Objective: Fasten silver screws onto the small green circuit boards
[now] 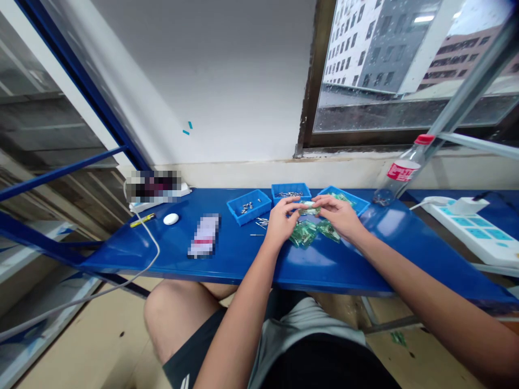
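Observation:
My left hand (pixel 285 217) and my right hand (pixel 339 216) meet over the blue table, fingers pinched on a small pale-green, clear-looking piece (pixel 309 208) between them. Its exact kind is too small to make out. Just below lie a pile of shiny green plastic packets (pixel 303 234) and a smaller green packet (pixel 328 230) under my right hand. Behind my hands stand a blue tray (pixel 248 217) with small metal parts, a second blue tray (pixel 279 187) with thin metal pieces, and a third blue tray (pixel 363 208) with green packets. Loose metal pins (pixel 263 222) lie beside my left hand.
On the left are a phone (pixel 205 236), a white oval object (pixel 171 219), a yellow-handled tool (pixel 142 220) and a trailing white cable (pixel 156 251). A red-capped bottle (pixel 401 173) and a white power strip (pixel 470 227) stand at the right. A wall and window rise behind.

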